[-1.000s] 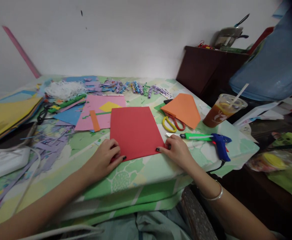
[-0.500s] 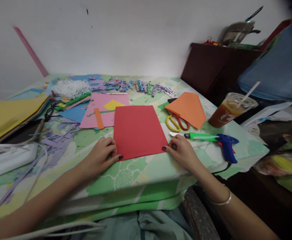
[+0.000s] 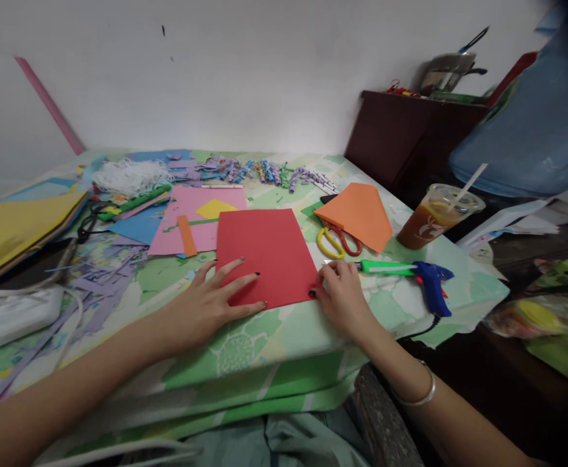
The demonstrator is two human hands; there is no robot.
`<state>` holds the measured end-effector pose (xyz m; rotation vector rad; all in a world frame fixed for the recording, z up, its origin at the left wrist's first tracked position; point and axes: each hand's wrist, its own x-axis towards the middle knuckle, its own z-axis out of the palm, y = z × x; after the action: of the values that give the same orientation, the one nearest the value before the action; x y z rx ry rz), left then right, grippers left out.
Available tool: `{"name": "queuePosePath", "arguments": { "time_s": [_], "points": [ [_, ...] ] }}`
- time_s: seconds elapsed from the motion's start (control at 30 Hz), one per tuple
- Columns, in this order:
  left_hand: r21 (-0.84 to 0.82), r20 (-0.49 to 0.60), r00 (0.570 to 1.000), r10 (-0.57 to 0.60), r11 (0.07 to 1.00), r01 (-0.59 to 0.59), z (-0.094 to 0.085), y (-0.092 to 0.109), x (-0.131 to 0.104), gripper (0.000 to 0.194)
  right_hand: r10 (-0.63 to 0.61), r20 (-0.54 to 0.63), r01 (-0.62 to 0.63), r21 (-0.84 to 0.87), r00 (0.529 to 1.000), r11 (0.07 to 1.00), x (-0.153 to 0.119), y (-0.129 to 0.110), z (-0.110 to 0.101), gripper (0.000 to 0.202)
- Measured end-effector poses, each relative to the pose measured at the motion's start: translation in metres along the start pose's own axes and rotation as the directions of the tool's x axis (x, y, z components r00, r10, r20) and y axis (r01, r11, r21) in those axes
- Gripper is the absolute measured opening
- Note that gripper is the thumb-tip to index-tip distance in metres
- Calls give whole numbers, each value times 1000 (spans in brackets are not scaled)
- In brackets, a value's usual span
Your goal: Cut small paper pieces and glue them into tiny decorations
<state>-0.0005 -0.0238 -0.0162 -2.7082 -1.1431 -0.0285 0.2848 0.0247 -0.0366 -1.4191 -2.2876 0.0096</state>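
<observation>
Left hand (image 3: 205, 305) splayed wide on the red paper (image 3: 269, 250) — right hand (image 3: 343, 295), closed narrow, pinches its near right corner.

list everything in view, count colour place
red sheet: one, red, centre
pink sheet: one, pink, left of red sheet
orange strip: one, orange, on pink sheet
orange sheet: one, orange, by scissors
scissors: one, yellow and red, right of centre
green tool: one, green, by glue gun
glue gun: one, blue, right
cup: one, brown drink, right edge
paper stack: one, yellow top, far left
white tangle: one, white, back left
curls: many, mostly purple, back
scraps: many, mostly purple, left
power strip: one, white, left
cabinet: one, dark brown, back right
pot: one, grey, on cabinet
left grip: one, bare, on red sheet
right grip: one, bare, at red sheet's corner
</observation>
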Motion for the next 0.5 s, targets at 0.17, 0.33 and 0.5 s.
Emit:
{"name": "queuePosePath", "arguments": {
  "time_s": [0.17, 0.33, 0.5],
  "points": [
    [53, -73, 997, 34, 998, -31, 3, 13, -2, 49, -434, 47, 437, -67, 900, 897, -28, -44, 3, 30],
    [45, -117, 993, -20, 999, 25, 13, 21, -10, 51, -464, 96, 468, -21, 881, 884, -52, -69, 12, 44],
    [44, -113, 992, -48, 998, 54, 19, 22, -16, 62, -368, 170, 365, 48, 914, 930, -55, -57, 4, 51]
  ]
}}
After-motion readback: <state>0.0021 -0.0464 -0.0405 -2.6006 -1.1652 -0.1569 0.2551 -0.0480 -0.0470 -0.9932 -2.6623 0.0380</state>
